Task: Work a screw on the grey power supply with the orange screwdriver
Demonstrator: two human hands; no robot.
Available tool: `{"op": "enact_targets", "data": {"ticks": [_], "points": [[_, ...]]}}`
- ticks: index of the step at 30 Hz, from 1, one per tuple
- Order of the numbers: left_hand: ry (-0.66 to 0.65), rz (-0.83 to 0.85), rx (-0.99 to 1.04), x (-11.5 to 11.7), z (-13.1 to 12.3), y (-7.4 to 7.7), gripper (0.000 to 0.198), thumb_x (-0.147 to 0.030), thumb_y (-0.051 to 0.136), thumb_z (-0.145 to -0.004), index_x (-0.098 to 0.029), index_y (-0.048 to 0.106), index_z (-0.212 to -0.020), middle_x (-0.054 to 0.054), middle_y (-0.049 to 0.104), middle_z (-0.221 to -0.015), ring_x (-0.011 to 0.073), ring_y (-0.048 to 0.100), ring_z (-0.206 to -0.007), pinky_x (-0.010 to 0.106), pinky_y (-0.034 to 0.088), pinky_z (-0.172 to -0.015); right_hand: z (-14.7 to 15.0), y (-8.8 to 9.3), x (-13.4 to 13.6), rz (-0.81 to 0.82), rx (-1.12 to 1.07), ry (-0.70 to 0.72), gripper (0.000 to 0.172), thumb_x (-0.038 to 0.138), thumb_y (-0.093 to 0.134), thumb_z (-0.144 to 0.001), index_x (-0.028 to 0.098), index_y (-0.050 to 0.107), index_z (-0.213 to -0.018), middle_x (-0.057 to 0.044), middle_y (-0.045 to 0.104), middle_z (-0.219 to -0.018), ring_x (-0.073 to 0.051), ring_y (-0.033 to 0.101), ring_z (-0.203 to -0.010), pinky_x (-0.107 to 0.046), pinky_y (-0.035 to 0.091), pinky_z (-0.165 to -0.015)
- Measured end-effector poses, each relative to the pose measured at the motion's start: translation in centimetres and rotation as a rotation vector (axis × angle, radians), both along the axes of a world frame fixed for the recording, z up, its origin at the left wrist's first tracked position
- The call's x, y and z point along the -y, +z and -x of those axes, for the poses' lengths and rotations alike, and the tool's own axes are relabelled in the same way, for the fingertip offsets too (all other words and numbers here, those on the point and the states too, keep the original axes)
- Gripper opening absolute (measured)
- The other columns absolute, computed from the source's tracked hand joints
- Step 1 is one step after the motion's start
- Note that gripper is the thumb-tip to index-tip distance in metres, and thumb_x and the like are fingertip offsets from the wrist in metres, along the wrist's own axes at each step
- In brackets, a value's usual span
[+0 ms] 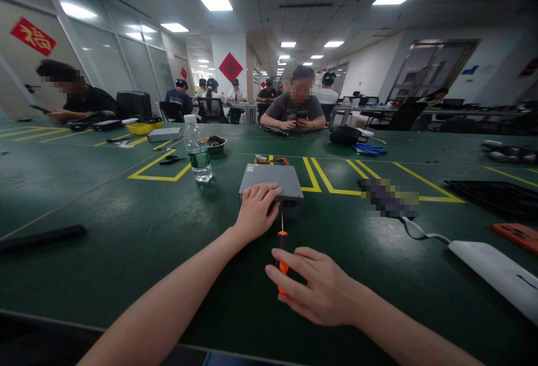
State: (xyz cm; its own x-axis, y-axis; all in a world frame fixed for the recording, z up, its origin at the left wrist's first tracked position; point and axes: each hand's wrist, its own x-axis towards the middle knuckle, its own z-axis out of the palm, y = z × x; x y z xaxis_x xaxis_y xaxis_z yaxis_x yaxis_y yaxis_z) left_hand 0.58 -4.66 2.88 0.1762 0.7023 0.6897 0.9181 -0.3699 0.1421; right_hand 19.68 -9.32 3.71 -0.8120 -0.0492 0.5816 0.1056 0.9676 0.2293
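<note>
A grey metal box (pixel 275 178) with a socket on its near side and a bundle of coloured wires behind it rests on the green table (pixel 147 276). My left hand (pixel 258 212) lies on the box's top and near edge, its fingers stretched out. Just in front of the box, my right hand (pixel 317 285) has its fingers curled round the handle of an orange and black screwdriver (pixel 283 240). The screwdriver's thin shaft points away from me and reaches the near side of the box. Whether its tip sits in a screw is too small to tell.
Left of the box stand a water bottle (pixel 199 156) and a metal bowl (pixel 218 146). A black bar (pixel 42 238) lies at far left. Rightward are a blurred-out device (pixel 389 198), a white power bank-like object (pixel 496 270) and an orange phone-shaped item (pixel 516 236). A person sits opposite.
</note>
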Motion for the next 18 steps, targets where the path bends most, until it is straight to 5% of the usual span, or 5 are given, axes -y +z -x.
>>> {"op": "enact_targets", "data": {"ticks": [8,15,18], "points": [[-0.006,-0.005,-0.007,-0.02,0.05,0.01,0.027,-0.023,0.049,-0.084,-0.025,0.052,-0.111,0.002,0.055,-0.121,0.0202,0.045,-0.114,0.037,0.032,-0.093,0.07,-0.43,-0.24,-0.044,-0.133,0.002,0.021,0.031,0.052,-0.089,0.011,0.056,-0.086,-0.017,0.065,-0.099,-0.017,0.062,-0.076,-0.029,0.049,-0.066],[-0.005,-0.002,-0.005,0.00,-0.03,0.03,0.027,-0.023,0.049,-0.085,-0.025,0.052,-0.111,0.002,0.055,-0.122,0.0203,0.045,-0.114,0.038,0.032,-0.093,-0.16,0.18,0.01,0.015,-0.006,-0.006,0.030,0.029,0.040,-0.093,0.010,0.053,-0.112,-0.016,0.063,-0.105,-0.019,0.062,-0.090,-0.032,0.050,-0.075],[-0.003,-0.002,-0.006,-0.05,-0.03,0.04,0.027,-0.023,0.049,-0.085,-0.025,0.052,-0.111,0.002,0.055,-0.122,0.0205,0.045,-0.114,0.038,0.033,-0.092,-0.09,0.30,0.02,-0.023,-0.023,-0.016,0.024,0.030,0.046,-0.092,0.012,0.057,-0.104,-0.016,0.064,-0.103,-0.019,0.064,-0.082,-0.031,0.050,-0.069]]}}
